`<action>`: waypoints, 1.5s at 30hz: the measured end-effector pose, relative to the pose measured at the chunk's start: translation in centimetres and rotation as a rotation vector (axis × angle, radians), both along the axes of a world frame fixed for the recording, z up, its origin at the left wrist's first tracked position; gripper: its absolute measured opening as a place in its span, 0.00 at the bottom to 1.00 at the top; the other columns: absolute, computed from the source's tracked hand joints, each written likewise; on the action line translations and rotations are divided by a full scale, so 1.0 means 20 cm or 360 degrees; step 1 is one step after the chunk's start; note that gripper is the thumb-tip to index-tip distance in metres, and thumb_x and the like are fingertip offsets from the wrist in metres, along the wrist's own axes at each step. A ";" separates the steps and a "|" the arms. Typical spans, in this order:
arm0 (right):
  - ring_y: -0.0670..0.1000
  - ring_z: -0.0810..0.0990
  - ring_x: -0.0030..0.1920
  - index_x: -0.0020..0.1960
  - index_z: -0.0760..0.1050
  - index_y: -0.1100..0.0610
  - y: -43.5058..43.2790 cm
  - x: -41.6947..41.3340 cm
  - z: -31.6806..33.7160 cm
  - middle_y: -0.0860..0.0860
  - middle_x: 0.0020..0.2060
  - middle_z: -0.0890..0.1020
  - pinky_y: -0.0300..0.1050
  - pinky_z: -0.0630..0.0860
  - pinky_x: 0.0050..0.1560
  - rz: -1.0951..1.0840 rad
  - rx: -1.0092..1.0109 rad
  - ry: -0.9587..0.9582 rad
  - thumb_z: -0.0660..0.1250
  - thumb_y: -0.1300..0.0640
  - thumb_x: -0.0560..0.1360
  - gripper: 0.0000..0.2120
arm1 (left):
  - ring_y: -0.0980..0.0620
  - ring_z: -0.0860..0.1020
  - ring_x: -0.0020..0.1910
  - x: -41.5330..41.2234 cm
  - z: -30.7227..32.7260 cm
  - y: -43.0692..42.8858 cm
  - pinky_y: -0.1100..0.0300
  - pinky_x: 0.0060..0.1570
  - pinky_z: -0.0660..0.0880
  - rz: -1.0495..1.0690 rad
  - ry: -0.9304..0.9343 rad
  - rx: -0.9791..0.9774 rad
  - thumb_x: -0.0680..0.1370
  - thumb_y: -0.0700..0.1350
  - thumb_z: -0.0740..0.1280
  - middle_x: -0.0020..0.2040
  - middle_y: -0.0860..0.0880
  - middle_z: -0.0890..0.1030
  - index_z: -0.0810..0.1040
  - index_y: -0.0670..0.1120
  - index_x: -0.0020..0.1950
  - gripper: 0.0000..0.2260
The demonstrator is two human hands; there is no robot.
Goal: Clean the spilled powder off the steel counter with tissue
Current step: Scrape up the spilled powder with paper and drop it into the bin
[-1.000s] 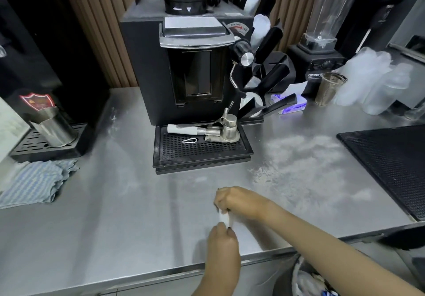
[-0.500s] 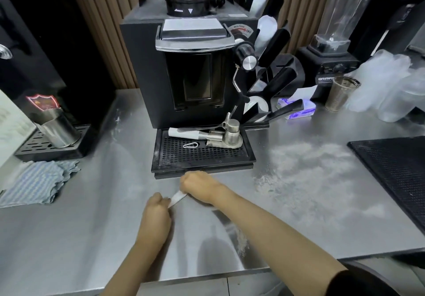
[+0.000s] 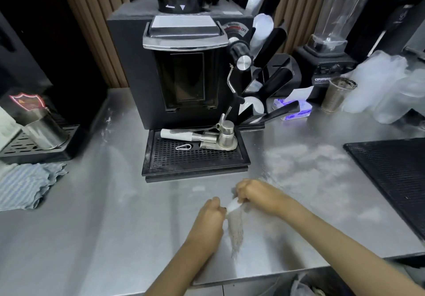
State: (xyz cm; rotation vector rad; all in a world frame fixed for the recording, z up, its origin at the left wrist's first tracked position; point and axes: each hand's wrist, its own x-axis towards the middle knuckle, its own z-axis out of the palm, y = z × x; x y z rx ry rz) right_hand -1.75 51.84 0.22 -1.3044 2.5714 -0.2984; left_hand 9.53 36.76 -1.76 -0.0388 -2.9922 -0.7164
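The left hand point(image 3: 210, 213) and the right hand point(image 3: 255, 193) sit close together near the front of the steel tabletop point(image 3: 103, 238). Both have their fingers curled, each pinching one end of a small white tissue point(image 3: 233, 205) stretched between them just above the steel. A narrow streak of powder point(image 3: 236, 233) runs from under the tissue toward the front edge. It looks like gathered powder being drawn to the rim. Below that edge is a bin point(image 3: 305, 284) with a plastic liner; its contents cannot be made out.

The job seems to be in its early part. The broad patch of spilled powder point(image 3: 305, 171) lies unwiped to the right of the hands, between the coffee machine's drip tray point(image 3: 195, 171) and a black mat point(image 3: 395, 176). A fainter dusting point(image 3: 105, 121) shows on the steel left of the machine.

As for containers, a steel jug point(image 3: 46, 130) stands on a second drip tray at far left, its inside hidden. A metal mesh cup point(image 3: 337, 94) stands near a tissue pack point(image 3: 294, 109) at the back right, contents not visible. The clear blender jar point(image 3: 331, 8) behind it looks nearly empty.
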 end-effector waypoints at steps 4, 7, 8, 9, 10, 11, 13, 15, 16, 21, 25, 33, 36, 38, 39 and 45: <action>0.58 0.79 0.41 0.41 0.83 0.59 0.01 0.12 0.02 0.56 0.37 0.81 0.43 0.77 0.43 -0.0206 -0.0233 0.0171 0.68 0.73 0.62 0.13 | 0.45 0.72 0.43 -0.07 0.07 -0.13 0.58 0.41 0.66 -0.0063 -0.0051 0.0307 0.70 0.43 0.54 0.45 0.42 0.73 0.75 0.40 0.41 0.11; 0.57 0.78 0.33 0.38 0.83 0.60 -0.02 0.31 0.02 0.56 0.32 0.79 0.44 0.78 0.33 -0.0477 -0.0402 0.0215 0.69 0.74 0.58 0.14 | 0.50 0.66 0.36 -0.10 0.11 -0.22 0.49 0.40 0.63 -0.0148 -0.0060 0.0433 0.67 0.45 0.65 0.35 0.49 0.67 0.65 0.44 0.32 0.10; 0.55 0.78 0.30 0.36 0.83 0.58 -0.03 0.39 0.04 0.54 0.30 0.78 0.42 0.77 0.29 -0.0556 -0.0450 0.0206 0.71 0.73 0.56 0.14 | 0.51 0.66 0.38 -0.10 0.14 -0.25 0.49 0.42 0.64 -0.0256 -0.0063 0.0396 0.67 0.47 0.65 0.35 0.52 0.67 0.65 0.45 0.32 0.10; 0.52 0.77 0.28 0.34 0.82 0.57 -0.04 0.47 0.04 0.52 0.28 0.77 0.39 0.75 0.27 -0.0614 -0.0491 0.0239 0.72 0.71 0.54 0.12 | 0.52 0.67 0.39 -0.08 0.16 -0.26 0.52 0.44 0.65 -0.0377 -0.0123 0.0403 0.68 0.48 0.63 0.35 0.55 0.67 0.67 0.46 0.33 0.09; 0.51 0.77 0.28 0.33 0.81 0.56 -0.04 0.55 0.02 0.51 0.28 0.77 0.38 0.74 0.28 -0.0692 -0.0525 0.0263 0.71 0.68 0.55 0.10 | 0.51 0.67 0.40 -0.06 0.16 -0.27 0.54 0.45 0.67 -0.0485 -0.0192 0.0417 0.69 0.50 0.62 0.36 0.57 0.69 0.70 0.46 0.34 0.08; 0.50 0.76 0.29 0.33 0.81 0.57 -0.04 0.64 0.00 0.52 0.29 0.78 0.35 0.70 0.31 -0.0789 -0.0541 0.0261 0.68 0.66 0.57 0.08 | 0.50 0.69 0.41 -0.03 0.15 -0.28 0.55 0.46 0.68 -0.0553 -0.0215 0.0429 0.71 0.51 0.61 0.38 0.55 0.71 0.73 0.44 0.36 0.10; 0.48 0.73 0.34 0.35 0.81 0.57 -0.07 0.79 -0.05 0.53 0.31 0.78 0.37 0.65 0.37 -0.0923 -0.0552 0.0132 0.63 0.64 0.59 0.09 | 0.53 0.71 0.42 0.06 0.10 -0.30 0.60 0.45 0.67 -0.0616 -0.0261 0.0477 0.74 0.49 0.61 0.42 0.49 0.74 0.75 0.42 0.39 0.11; 0.45 0.69 0.31 0.28 0.78 0.55 -0.10 0.89 -0.11 0.50 0.27 0.75 0.36 0.63 0.28 -0.0925 -0.0447 0.0133 0.68 0.62 0.53 0.04 | 0.58 0.70 0.41 0.15 0.06 -0.31 0.64 0.42 0.64 -0.0651 -0.0313 0.0536 0.75 0.50 0.62 0.39 0.56 0.72 0.72 0.48 0.35 0.10; 0.45 0.70 0.28 0.25 0.75 0.54 -0.11 0.92 -0.14 0.48 0.24 0.74 0.37 0.64 0.24 -0.0934 -0.0390 0.0206 0.72 0.61 0.49 0.07 | 0.59 0.70 0.40 0.18 0.04 -0.31 0.64 0.41 0.63 -0.0595 -0.0427 0.0650 0.74 0.50 0.63 0.38 0.58 0.71 0.69 0.50 0.34 0.10; 0.46 0.64 0.33 0.27 0.74 0.54 -0.14 1.03 -0.24 0.48 0.26 0.73 0.37 0.62 0.27 -0.1039 -0.0294 0.0326 0.70 0.66 0.51 0.09 | 0.56 0.69 0.39 0.18 -0.02 -0.31 0.57 0.43 0.65 -0.0549 -0.0704 0.0756 0.74 0.47 0.65 0.37 0.57 0.70 0.66 0.46 0.36 0.10; 0.47 0.70 0.32 0.29 0.75 0.54 -0.12 0.92 -0.22 0.47 0.28 0.73 0.38 0.67 0.28 -0.1189 -0.0277 0.0447 0.70 0.61 0.60 0.05 | 0.56 0.67 0.36 0.04 0.04 -0.20 0.57 0.40 0.64 -0.0518 -0.0706 0.0825 0.74 0.43 0.64 0.37 0.52 0.68 0.65 0.41 0.36 0.10; 0.55 0.78 0.38 0.38 0.79 0.60 -0.05 0.66 -0.02 0.54 0.36 0.77 0.36 0.69 0.34 -0.1383 -0.0211 0.0276 0.70 0.69 0.65 0.05 | 0.48 0.70 0.40 -0.19 0.14 -0.06 0.50 0.41 0.66 -0.0438 -0.0638 0.0880 0.72 0.41 0.64 0.38 0.49 0.69 0.65 0.45 0.34 0.10; 0.57 0.76 0.46 0.44 0.80 0.62 -0.08 0.82 0.01 0.58 0.43 0.76 0.41 0.70 0.43 -0.1310 -0.0276 0.0194 0.63 0.71 0.69 0.10 | 0.52 0.68 0.33 -0.03 0.14 -0.16 0.56 0.36 0.63 -0.0443 -0.0648 0.0941 0.74 0.45 0.66 0.36 0.52 0.68 0.64 0.46 0.33 0.13; 0.56 0.76 0.46 0.47 0.80 0.61 -0.12 0.92 -0.01 0.59 0.44 0.77 0.40 0.71 0.43 -0.1193 -0.0270 0.0129 0.62 0.68 0.72 0.10 | 0.55 0.68 0.33 0.07 0.08 -0.24 0.55 0.38 0.65 -0.0495 -0.0654 0.0851 0.74 0.47 0.67 0.35 0.53 0.68 0.65 0.46 0.33 0.14; 0.56 0.77 0.41 0.42 0.81 0.60 -0.14 0.96 -0.01 0.56 0.39 0.78 0.38 0.71 0.38 -0.1160 -0.0248 0.0062 0.64 0.65 0.69 0.07 | 0.56 0.68 0.34 0.12 0.04 -0.27 0.54 0.40 0.66 -0.0517 -0.0667 0.0807 0.74 0.47 0.67 0.35 0.53 0.69 0.65 0.46 0.34 0.14; 0.45 0.73 0.31 0.28 0.75 0.50 -0.10 0.97 -0.13 0.45 0.30 0.73 0.33 0.65 0.27 -0.1152 -0.0065 0.0157 0.68 0.58 0.59 0.04 | 0.52 0.69 0.39 0.17 0.03 -0.18 0.58 0.39 0.63 -0.0428 -0.0631 0.0887 0.76 0.43 0.63 0.37 0.49 0.68 0.65 0.42 0.36 0.12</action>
